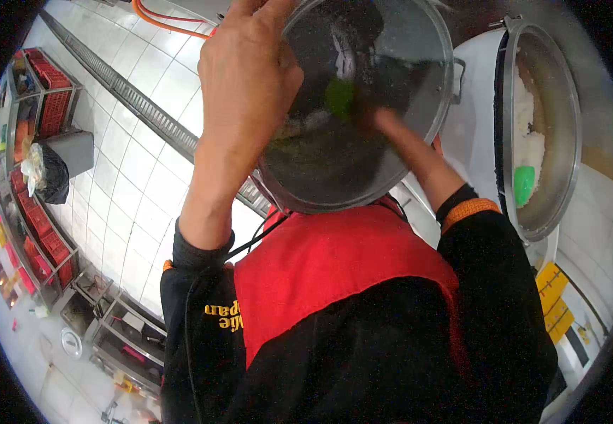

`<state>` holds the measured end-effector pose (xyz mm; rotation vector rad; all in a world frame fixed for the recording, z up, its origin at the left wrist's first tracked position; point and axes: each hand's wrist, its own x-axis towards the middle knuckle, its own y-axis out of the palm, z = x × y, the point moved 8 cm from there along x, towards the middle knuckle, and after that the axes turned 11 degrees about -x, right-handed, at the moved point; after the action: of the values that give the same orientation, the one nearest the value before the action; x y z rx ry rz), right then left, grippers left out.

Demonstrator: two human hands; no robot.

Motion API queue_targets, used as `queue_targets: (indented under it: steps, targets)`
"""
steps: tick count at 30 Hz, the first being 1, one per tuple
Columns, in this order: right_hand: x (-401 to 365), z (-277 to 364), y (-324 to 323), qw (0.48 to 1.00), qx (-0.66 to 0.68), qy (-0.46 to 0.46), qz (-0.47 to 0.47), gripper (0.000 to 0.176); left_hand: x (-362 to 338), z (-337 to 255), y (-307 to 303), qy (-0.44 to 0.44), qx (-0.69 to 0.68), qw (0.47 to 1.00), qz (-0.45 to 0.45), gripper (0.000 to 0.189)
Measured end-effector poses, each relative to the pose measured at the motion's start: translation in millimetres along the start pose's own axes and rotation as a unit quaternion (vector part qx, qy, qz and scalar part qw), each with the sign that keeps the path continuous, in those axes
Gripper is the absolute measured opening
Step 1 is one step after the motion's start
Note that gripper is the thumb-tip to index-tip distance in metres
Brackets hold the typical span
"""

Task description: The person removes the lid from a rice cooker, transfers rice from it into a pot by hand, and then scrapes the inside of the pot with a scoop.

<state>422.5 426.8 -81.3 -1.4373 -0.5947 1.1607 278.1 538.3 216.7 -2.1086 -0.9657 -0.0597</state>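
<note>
A large round metal pot (pixel 352 201) is tipped towards me, its dark, wet inside showing just above my red apron (pixel 334 247). My left hand (pixel 250 78) is closed on the pot's left side near the rim, its fingertips partly hidden. Inside the pot, my right hand (pixel 385 121) is smeared by motion. At its fingertips is a blurred green scouring pad (pixel 339 97), pressed against or close to the pot's inner wall. Pale wet streaks mark the metal there.
At right stands a metal-rimmed vessel (pixel 568 141) holding white contents, with a green scoop (pixel 524 185) inside. A drain grate (pixel 137 99) crosses the tiled floor. Red crates (pixel 48 78) and a black bag (pixel 50 173) are at left. An orange hose (pixel 172 27) runs above.
</note>
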Motion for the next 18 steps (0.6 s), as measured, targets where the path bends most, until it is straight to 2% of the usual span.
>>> queue_targets:
  steps: [2, 3, 4, 5, 6, 9, 12, 15, 17, 18]
  targets:
    - [5, -9, -69, 0.985, 0.076, 0.147, 0.052, 0.039, -3, 3, 1, 0.025, -0.008, 0.999, -0.029, 0.035]
    - [0, -23, -34, 0.985, 0.077, 0.146, 0.052, 0.039, -5, -2, 0, 0.024, -0.007, 0.999, -0.028, 0.035]
    - [-1, -33, 17, 0.999, 0.005, 0.030, -0.015, 0.040, -5, -5, 2, -0.004, 0.006, 1.000, -0.014, 0.035]
    - [0, -28, 38, 0.990, -0.069, -0.086, -0.084, 0.042, -4, -5, 1, -0.030, 0.017, 0.999, -0.002, 0.035]
    - [13, -30, 36, 0.989, -0.070, -0.089, -0.089, 0.042, -4, -2, 1, -0.028, 0.021, 0.999, -0.008, 0.035]
    - [30, -32, 59, 0.997, -0.021, -0.078, -0.009, 0.045, -13, 10, 5, -0.043, 0.009, 0.999, -0.007, 0.034]
    - [35, -45, 72, 0.996, 0.015, -0.058, 0.069, 0.049, -10, 3, 2, -0.013, -0.006, 1.000, -0.020, 0.034]
    - [-2, -17, -83, 0.996, 0.059, 0.036, 0.053, 0.061, -12, -1, 3, -0.019, 0.011, 1.000, -0.018, 0.032]
    - [-18, -10, -21, 0.995, -0.091, 0.007, 0.032, 0.060, -15, 5, 7, -0.004, 0.044, 0.999, -0.020, 0.043]
    - [-15, -14, 5, 0.995, -0.093, 0.005, 0.028, 0.060, -13, 6, 5, -0.002, 0.045, 0.999, -0.024, 0.043]
